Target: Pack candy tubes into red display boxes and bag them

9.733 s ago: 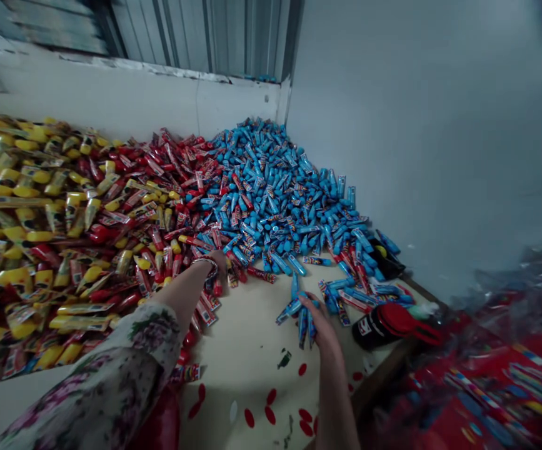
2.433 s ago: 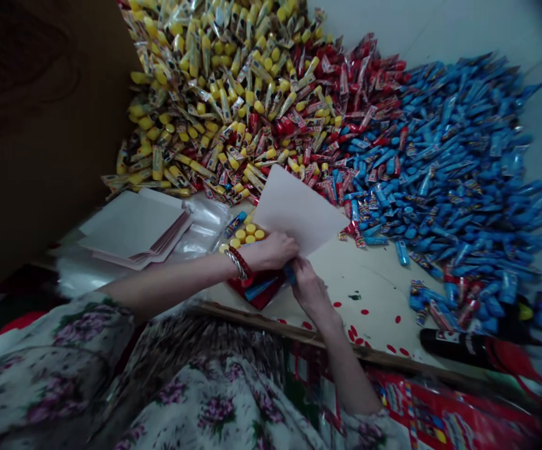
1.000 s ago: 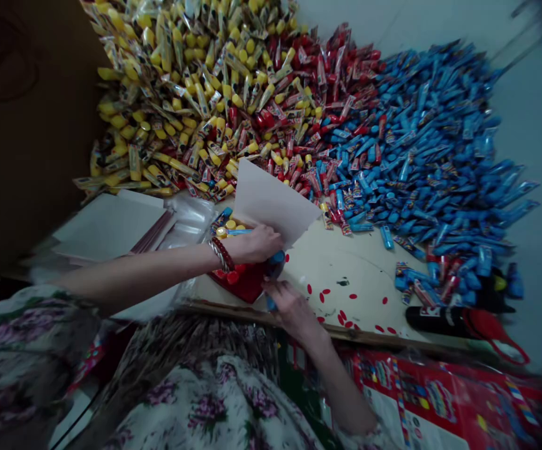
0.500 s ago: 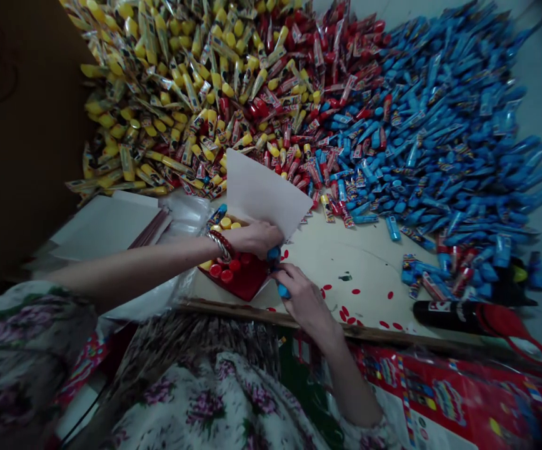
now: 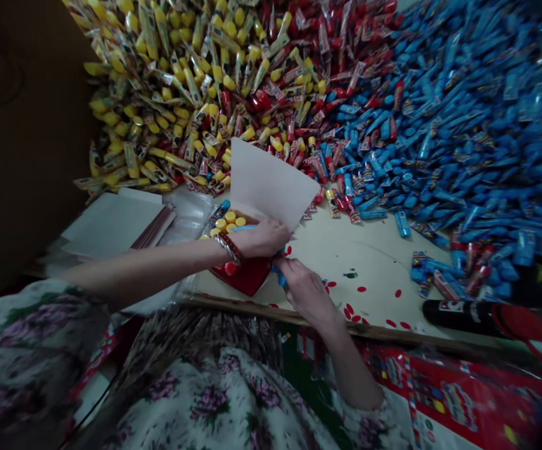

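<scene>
A red heart-like box (image 5: pixel 248 281) with an upright white flap (image 5: pixel 271 184) lies at the table's front edge. Yellow-capped tubes (image 5: pixel 230 217) and a red-capped tube (image 5: pixel 230 268) stand inside it. Reaching across the box, my left hand (image 5: pixel 267 238), with bracelets at the wrist, is closed; a blue tube (image 5: pixel 244 229) shows beside it, its far end hidden by the hand. My right hand (image 5: pixel 304 286) is at the box's right corner, its fingers closed round a small blue tube (image 5: pixel 279 275). Both hands' fingertips nearly meet.
Heaped behind are wrapped yellow tubes (image 5: pixel 190 87), red tubes (image 5: pixel 331 37) and blue tubes (image 5: pixel 462 119). White cards (image 5: pixel 111 222) and clear bags (image 5: pixel 190 215) lie left. Small red ovals (image 5: pixel 349 311) dot the table. A black bottle (image 5: pixel 458 310) lies right; printed red packs (image 5: pixel 453 394) sit below the edge.
My left hand has shifted slightly right, and a blue tube now shows beside it. The blue ends near my fingertips are more covered. The whole view has shifted a little.
</scene>
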`<state>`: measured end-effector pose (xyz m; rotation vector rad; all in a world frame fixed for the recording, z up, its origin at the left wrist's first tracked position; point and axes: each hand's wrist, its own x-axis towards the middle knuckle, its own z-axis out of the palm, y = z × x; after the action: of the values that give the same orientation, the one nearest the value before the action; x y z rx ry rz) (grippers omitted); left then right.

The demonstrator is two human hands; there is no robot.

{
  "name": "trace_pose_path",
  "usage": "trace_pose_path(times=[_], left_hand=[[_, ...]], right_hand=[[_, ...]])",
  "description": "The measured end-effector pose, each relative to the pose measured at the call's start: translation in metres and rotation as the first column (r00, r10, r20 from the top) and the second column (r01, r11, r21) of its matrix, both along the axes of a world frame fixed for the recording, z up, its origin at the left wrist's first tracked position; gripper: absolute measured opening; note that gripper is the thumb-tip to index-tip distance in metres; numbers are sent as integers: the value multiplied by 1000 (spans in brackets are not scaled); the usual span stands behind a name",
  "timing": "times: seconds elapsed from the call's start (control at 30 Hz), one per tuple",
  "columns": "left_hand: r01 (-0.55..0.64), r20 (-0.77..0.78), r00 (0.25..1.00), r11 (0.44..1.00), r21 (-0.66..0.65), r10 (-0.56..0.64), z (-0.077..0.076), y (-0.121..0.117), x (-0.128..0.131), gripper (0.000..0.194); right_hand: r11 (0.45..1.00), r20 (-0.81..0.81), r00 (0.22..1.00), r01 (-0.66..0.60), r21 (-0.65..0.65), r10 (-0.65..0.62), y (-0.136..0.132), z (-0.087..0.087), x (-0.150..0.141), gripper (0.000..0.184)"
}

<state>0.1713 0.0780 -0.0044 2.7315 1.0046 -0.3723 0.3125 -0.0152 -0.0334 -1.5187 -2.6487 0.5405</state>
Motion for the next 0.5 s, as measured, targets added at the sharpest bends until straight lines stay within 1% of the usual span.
trace_pose_path(times=[0.07,0.13,0.23,0.37,0.5], left_hand=[[20,-19,1000,1000,1,-20,2,8,-5,27],[35,-49,998,999,0,-35,2,14,-10,24],[26,-69,997,1000,-9,-26,-1,17,-14,21],[1,-47,999,1000,-22,-2,-2,15,-13,21],[-26,36,999,999,27,25,-2,9,-20,21]], right_hand=[[999,25,999,-39,30,39,5,-2,0,43],[992,36,993,-115,41,114,12,-4,0,42],[978,75,975,-209,0,209,23,-5,0,42],[973,155,961,-222,-70,230,39,2,-6,38],[959,213,936,-258,-121,279,54,5,-24,35]])
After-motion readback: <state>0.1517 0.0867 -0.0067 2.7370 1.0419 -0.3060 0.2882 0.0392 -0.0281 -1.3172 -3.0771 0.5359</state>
